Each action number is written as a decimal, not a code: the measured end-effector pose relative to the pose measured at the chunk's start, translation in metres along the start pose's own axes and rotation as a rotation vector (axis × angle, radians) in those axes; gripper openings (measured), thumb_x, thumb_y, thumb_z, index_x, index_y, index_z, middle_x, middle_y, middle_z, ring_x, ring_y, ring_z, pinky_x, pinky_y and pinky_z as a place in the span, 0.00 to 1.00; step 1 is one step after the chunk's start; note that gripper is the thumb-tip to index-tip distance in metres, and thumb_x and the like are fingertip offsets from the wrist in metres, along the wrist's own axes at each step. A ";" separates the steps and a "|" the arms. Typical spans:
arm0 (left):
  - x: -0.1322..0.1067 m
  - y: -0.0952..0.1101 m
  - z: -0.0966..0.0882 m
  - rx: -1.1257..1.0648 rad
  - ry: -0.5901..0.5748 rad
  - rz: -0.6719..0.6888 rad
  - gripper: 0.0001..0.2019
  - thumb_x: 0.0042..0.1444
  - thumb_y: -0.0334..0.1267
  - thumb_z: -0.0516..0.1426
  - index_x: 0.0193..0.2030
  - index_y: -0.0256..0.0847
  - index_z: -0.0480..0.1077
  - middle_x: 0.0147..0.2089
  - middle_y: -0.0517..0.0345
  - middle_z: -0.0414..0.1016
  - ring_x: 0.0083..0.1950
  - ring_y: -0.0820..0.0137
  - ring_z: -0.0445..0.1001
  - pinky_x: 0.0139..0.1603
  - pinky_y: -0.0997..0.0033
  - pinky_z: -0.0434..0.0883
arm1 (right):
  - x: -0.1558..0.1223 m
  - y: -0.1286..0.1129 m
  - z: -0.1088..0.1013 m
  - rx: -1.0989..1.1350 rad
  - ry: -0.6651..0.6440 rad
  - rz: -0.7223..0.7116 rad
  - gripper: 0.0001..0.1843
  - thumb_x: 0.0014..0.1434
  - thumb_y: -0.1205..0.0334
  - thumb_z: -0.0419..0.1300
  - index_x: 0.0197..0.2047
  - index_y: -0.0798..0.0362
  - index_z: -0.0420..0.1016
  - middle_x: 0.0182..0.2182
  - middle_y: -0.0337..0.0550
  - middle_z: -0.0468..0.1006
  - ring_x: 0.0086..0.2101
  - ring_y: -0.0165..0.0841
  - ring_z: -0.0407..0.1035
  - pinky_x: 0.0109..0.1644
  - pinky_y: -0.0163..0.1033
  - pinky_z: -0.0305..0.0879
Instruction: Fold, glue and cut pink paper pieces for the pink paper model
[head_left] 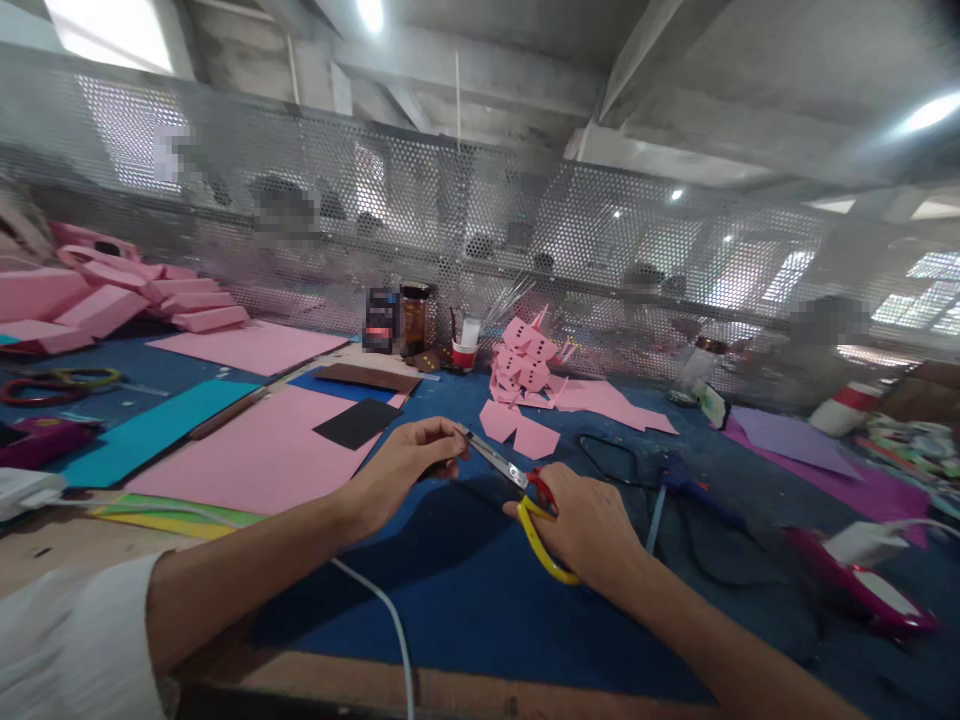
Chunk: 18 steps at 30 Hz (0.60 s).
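Observation:
In front of me, my right hand (589, 520) grips a pair of scissors (499, 462) by its yellow and red handles. The closed-looking metal blades point up and to the left. At their tips my left hand (412, 462) is closed in a pinch, and whatever its fingers hold is too small and dark to make out. Just beyond the blades lie cut pieces of pink paper (519, 430). Behind them stands a pink folded paper model (525, 355) with black dots. A black sheet (358, 424) rests on a large pink sheet (262, 450) left of the left hand.
A blue glue gun (694, 485) with its black cord lies right of my right hand. A magenta device (862, 590) and purple sheets (795, 440) sit farther right. Pink blocks (105, 295) are piled at far left. A white cable (394, 615) crosses the front edge. Perforated metal screen (420, 200) stands behind.

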<state>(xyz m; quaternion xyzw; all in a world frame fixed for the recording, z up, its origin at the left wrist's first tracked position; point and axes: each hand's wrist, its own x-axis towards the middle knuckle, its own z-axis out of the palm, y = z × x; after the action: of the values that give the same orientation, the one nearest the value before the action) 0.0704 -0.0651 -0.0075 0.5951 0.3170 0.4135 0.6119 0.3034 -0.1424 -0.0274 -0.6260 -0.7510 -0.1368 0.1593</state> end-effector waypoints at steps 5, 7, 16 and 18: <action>0.001 -0.002 -0.001 -0.009 0.000 -0.004 0.06 0.56 0.38 0.62 0.36 0.38 0.73 0.32 0.62 0.71 0.30 0.76 0.69 0.34 0.75 0.64 | 0.000 0.000 0.001 -0.003 0.006 0.007 0.25 0.63 0.35 0.52 0.34 0.50 0.67 0.27 0.39 0.75 0.28 0.37 0.73 0.29 0.39 0.40; 0.001 -0.002 -0.001 -0.013 0.000 -0.007 0.06 0.56 0.38 0.62 0.37 0.39 0.73 0.32 0.62 0.70 0.30 0.76 0.69 0.34 0.75 0.64 | 0.000 0.000 0.001 -0.012 0.004 0.013 0.25 0.63 0.35 0.52 0.34 0.50 0.67 0.27 0.39 0.75 0.27 0.37 0.73 0.29 0.39 0.40; 0.001 -0.002 0.001 -0.014 -0.002 -0.011 0.06 0.56 0.38 0.62 0.36 0.38 0.73 0.33 0.61 0.71 0.30 0.76 0.68 0.34 0.74 0.64 | 0.000 0.000 0.002 -0.033 0.000 0.000 0.26 0.65 0.36 0.50 0.32 0.50 0.66 0.26 0.39 0.74 0.26 0.36 0.72 0.29 0.39 0.38; 0.001 -0.003 0.000 -0.005 -0.004 -0.014 0.06 0.56 0.39 0.62 0.36 0.39 0.72 0.33 0.61 0.71 0.31 0.76 0.68 0.34 0.74 0.64 | 0.000 -0.001 0.002 -0.025 -0.019 0.013 0.26 0.64 0.35 0.50 0.32 0.50 0.66 0.25 0.39 0.74 0.26 0.37 0.72 0.29 0.39 0.38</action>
<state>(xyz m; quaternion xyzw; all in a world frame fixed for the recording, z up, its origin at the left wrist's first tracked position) 0.0715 -0.0639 -0.0098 0.5921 0.3188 0.4090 0.6169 0.3025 -0.1418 -0.0290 -0.6339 -0.7468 -0.1393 0.1453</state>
